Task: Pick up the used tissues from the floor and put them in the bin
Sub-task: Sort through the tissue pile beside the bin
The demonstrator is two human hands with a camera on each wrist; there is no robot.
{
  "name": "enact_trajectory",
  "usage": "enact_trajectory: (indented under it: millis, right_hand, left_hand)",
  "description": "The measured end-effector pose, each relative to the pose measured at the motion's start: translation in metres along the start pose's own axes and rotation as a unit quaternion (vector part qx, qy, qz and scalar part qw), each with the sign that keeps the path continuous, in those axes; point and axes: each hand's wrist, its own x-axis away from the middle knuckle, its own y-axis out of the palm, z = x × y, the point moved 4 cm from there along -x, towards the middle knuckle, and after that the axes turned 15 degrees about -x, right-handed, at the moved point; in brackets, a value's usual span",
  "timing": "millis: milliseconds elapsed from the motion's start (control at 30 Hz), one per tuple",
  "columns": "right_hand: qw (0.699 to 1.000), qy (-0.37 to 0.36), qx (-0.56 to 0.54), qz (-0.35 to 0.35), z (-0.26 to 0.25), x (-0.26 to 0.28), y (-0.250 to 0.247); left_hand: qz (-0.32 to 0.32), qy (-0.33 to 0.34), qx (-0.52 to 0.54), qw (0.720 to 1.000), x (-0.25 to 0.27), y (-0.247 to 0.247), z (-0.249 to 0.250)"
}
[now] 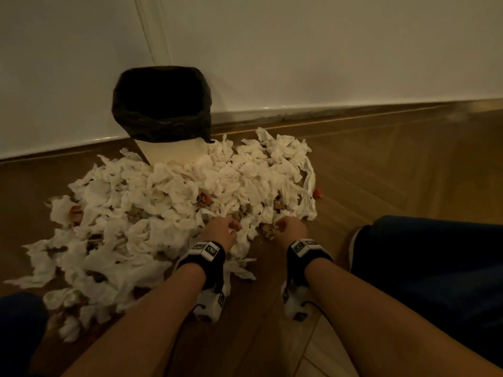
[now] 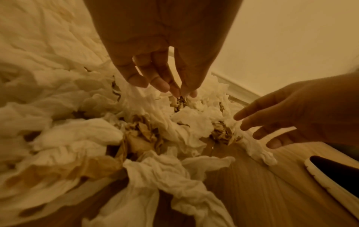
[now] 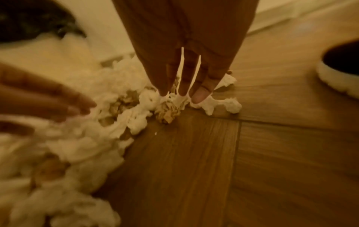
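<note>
A wide heap of crumpled white tissues (image 1: pixel 174 202), some stained brown, covers the wooden floor in front of the bin (image 1: pixel 163 123), a white bin lined with a black bag that stands against the wall. My left hand (image 1: pixel 234 229) is at the heap's near edge, its fingers pointing down with the tips (image 2: pixel 174 90) touching tissues. My right hand (image 1: pixel 280 227) is just to its right, its straight fingertips (image 3: pixel 200 95) resting on a white tissue with a brown clump (image 3: pixel 167 110). In the left wrist view the right hand (image 2: pixel 252 130) shows spread fingers holding nothing.
My dark shoe with a white sole (image 1: pixel 356 248) and a trouser leg (image 1: pixel 435 268) are at the right on the floor. Another knee (image 1: pixel 19 322) is at the lower left. Small red-orange scraps (image 1: pixel 204 198) lie among the tissues. A skirting board (image 1: pixel 353 110) runs along the wall.
</note>
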Motion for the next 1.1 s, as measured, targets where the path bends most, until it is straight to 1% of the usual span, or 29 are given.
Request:
enact_trajectory:
  millis: [33,100,200,300,400,533,633,767,900,1000,1100]
  right_hand:
    - [0.998,-0.03,0.047,-0.017,-0.002,0.0,0.005]
    - [0.992,-0.06,0.103,-0.046,-0.003,-0.001,0.015]
    - [0.989,-0.065,0.117,-0.062,0.003,-0.004,0.026]
    - [0.99,-0.08,0.104,-0.047,0.004,-0.006,0.033]
    - [0.987,-0.094,0.125,-0.041,0.0,-0.007,0.039]
    - [0.989,-0.092,0.109,-0.034,0.0,-0.007,0.048]
    - [0.992,-0.096,0.081,-0.006,0.001,-0.007,0.05]
    - [0.993,-0.096,0.059,0.033,0.006,-0.007,0.047]
    - [0.986,-0.115,0.095,0.071,0.01,-0.004,0.046]
    - [0.978,-0.141,0.138,0.071,0.007,-0.004,0.045]
    - [0.96,-0.178,0.209,0.06,0.002,-0.003,0.046]
  left_hand:
    - [0.002,0.001,0.0,1.0,-0.001,0.001,0.0]
    - [0.004,0.001,-0.003,1.0,-0.002,0.003,0.001]
    - [0.011,0.004,-0.016,1.0,-0.004,0.002,0.002]
    - [0.01,0.015,-0.021,1.0,-0.003,0.002,0.001]
    - [0.007,0.022,-0.02,1.0,-0.001,0.003,-0.002]
    - [0.008,0.012,-0.026,1.0,0.003,0.007,-0.008]
    - [0.025,0.013,-0.024,0.999,0.006,0.007,-0.011]
    - [0.052,0.032,-0.022,0.998,0.008,0.002,-0.014]
    - [0.075,0.027,-0.012,0.997,0.008,-0.004,-0.018]
    - [0.082,0.026,-0.007,0.996,0.008,-0.006,-0.02]
    - [0.087,0.029,-0.009,0.996,0.01,-0.007,-0.021]
